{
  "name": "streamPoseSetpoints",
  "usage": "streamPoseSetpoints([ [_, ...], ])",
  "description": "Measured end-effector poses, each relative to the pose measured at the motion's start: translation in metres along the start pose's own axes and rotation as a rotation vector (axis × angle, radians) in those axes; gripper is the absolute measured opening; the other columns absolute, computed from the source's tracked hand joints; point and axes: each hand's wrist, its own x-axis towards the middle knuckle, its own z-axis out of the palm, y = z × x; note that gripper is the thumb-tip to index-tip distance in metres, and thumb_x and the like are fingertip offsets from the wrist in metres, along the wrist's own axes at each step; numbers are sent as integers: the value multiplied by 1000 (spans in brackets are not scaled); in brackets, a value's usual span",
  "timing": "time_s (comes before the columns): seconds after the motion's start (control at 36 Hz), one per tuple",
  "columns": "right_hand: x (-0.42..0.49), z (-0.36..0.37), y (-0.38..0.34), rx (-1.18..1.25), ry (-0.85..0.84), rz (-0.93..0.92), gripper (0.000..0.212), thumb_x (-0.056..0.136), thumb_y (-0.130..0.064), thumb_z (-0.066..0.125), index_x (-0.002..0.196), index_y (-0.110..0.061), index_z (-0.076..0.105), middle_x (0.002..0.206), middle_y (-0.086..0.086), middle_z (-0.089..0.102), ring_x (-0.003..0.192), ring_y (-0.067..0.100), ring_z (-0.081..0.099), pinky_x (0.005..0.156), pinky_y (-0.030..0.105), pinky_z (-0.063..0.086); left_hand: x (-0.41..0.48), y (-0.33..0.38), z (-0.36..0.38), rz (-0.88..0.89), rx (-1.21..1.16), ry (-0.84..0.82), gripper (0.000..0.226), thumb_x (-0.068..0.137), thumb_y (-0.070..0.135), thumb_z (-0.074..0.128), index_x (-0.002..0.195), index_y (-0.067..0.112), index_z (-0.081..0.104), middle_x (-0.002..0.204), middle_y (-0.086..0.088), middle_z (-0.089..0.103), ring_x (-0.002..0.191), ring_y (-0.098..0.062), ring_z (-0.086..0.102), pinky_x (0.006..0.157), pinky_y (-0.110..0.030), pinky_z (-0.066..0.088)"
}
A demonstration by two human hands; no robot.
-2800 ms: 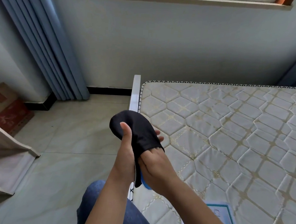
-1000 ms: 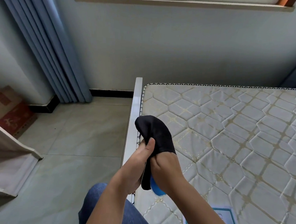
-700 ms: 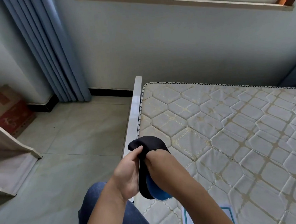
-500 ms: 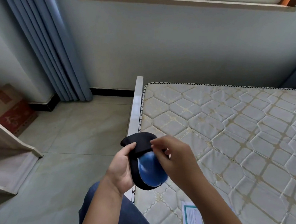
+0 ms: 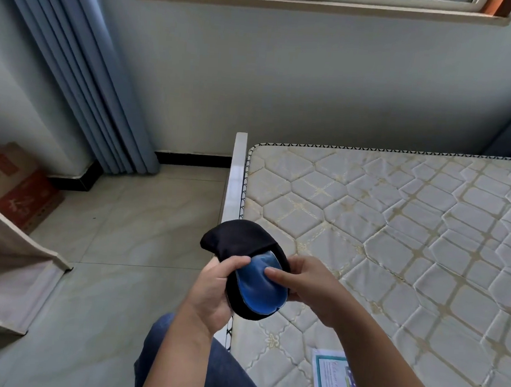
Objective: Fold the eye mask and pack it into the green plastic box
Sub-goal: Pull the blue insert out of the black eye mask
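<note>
**Both hands on the folded eye mask at the bed's edge**

Nearest the camera, a leg in blue jeans (image 5: 229,373) sits against the side of the bed, and a printed sheet with a teal border (image 5: 333,383) lies flat on the mattress (image 5: 396,233) just beside it. Above the mattress edge both hands hold the eye mask (image 5: 239,237) in the air. The left grip (image 5: 214,290) is clamped on the mask's left side, its thumb curled over the black fabric. The right grip (image 5: 308,283) pinches the right side, with the thumb pressed on the blue lining (image 5: 256,293) and the fingers behind. The black top part is doubled over the lining. Beyond lie the white bed rail (image 5: 237,174) and the tiled floor (image 5: 123,244), then a cardboard box (image 5: 10,182) at far left, a blue curtain (image 5: 84,75) and the window sill (image 5: 291,4).
</note>
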Motion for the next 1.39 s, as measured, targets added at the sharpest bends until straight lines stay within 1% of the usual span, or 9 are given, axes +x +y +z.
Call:
streamPoseSetpoints([
  [0.11,5,2,3,50,61,-8,8,82,-16,66,85,-8,67,79,11,67,68,13,65,58,21,54,-2,-2,-2,53,25,-124,49,65,-2,61,113,5,57,97,-15,73,85,-26,71,69,-34,59],
  [0.36,8,6,9,3,166,-8,15,80,-28,69,79,-13,68,74,7,69,65,11,66,58,24,52,-5,-2,0,92,23,-204,55,63,-4,63,116,5,54,98,-16,72,87,-27,70,69,-31,58],
  [0.5,3,3,5,85,30,16,19,80,-34,67,89,-18,67,82,2,70,77,12,69,65,24,56,-4,-4,0,119,7,-152,53,64,-9,60,115,5,54,96,-15,72,84,-27,71,67,-32,58],
  [0.61,-2,0,2,101,-84,8,23,79,-20,69,101,-14,63,93,8,68,83,18,67,65,26,56,-1,-5,-2,160,-23,-99,50,75,-22,49,114,9,54,89,-11,73,77,-26,72,59,-32,57],
  [0.75,0,3,4,108,-44,-47,10,82,-10,66,89,-16,65,83,5,68,73,16,66,62,28,54,-1,-4,0,179,-78,-116,57,64,-13,59,116,10,54,91,-11,74,81,-27,72,60,-31,57],
  [0.92,4,6,7,96,18,-57,10,81,-15,68,90,-12,65,85,14,66,72,21,65,55,25,54,-4,-4,1,163,-67,-155,65,60,-6,65,122,7,50,98,-14,72,88,-30,70,65,-33,57],
  [1.11,2,7,6,93,53,-24,11,82,-19,67,78,-10,62,59,4,58,40,9,53,36,18,42,-2,-8,3,168,-119,-117,65,61,-7,62,123,7,50,94,-12,74,84,-28,71,61,-32,57],
  [1.19,0,6,5,95,17,-18,13,84,-22,64,76,-13,60,49,-5,60,40,8,56,37,17,42,-1,-8,4,174,-138,-104,62,60,-7,62,119,10,52,92,-11,74,82,-27,72,60,-31,57],
  [1.39,-3,2,5,96,-81,-43,6,88,-17,60,88,-11,59,54,1,60,48,10,57,50,20,50,2,-5,0,192,-222,-74,57,66,-12,54,115,17,54,87,-9,75,77,-25,73,56,-31,57],
])
